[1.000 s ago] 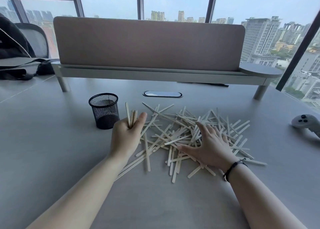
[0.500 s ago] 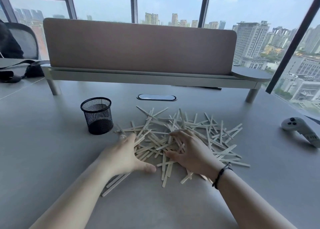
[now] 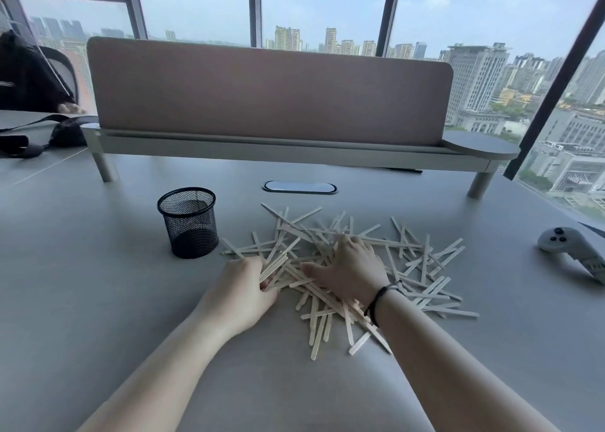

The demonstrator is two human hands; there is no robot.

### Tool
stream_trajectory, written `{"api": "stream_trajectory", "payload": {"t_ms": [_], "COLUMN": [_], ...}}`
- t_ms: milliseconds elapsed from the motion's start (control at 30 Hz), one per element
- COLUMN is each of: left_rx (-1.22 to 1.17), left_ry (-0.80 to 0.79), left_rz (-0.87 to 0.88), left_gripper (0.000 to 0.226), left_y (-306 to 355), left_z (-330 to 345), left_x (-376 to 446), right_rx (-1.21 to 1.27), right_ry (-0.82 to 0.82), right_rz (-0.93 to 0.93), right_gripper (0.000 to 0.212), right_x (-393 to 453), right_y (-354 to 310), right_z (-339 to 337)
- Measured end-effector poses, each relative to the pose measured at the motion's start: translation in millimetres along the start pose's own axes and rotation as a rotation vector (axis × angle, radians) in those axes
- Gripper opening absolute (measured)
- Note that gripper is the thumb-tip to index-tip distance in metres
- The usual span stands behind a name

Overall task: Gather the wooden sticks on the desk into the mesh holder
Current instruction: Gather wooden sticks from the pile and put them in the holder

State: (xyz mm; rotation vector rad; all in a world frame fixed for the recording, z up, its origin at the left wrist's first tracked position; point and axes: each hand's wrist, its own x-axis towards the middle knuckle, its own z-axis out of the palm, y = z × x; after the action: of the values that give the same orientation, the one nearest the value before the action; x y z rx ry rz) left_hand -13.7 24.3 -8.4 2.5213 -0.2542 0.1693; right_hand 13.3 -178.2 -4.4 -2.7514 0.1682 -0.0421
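Note:
A loose pile of flat pale wooden sticks lies spread across the middle of the grey desk. A black mesh holder stands upright just left of the pile and looks empty. My left hand rests at the pile's left edge, its fingers curled around a small bundle of sticks. My right hand, a dark band on its wrist, lies palm down on the middle of the pile with fingers spread and presses on the sticks.
A brown divider panel on a raised shelf runs across the back of the desk. A grey handheld controller lies at the right. An oval cable port sits behind the pile. Another person's dark sleeve and black straps are at far left.
My left hand, which held sticks upright near the holder, came down flat on the desk and now curls around sticks at the pile's left edge. My right hand shifted left across the pile.

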Motion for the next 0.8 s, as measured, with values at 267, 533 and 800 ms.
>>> {"api": "stream_trajectory", "payload": {"t_ms": [267, 533, 800], "left_rx": [-0.021, -0.052, -0.104], "left_ry": [0.034, 0.029, 0.050], "left_rz": [0.054, 0.067, 0.016], "left_gripper": [0.009, 0.011, 0.012], "left_y": [-1, -3, -8], "left_z": [7, 7, 4], "left_x": [1, 1, 6], "right_rx": [0.242, 0.475, 0.314], "right_ry": [0.084, 0.127, -0.177], "right_rz": [-0.030, 0.037, -0.190], "right_gripper": [0.054, 0.037, 0.081], "right_x": [4, 18, -11], "right_y": [-3, 3, 17], "right_z": [1, 3, -23]}}
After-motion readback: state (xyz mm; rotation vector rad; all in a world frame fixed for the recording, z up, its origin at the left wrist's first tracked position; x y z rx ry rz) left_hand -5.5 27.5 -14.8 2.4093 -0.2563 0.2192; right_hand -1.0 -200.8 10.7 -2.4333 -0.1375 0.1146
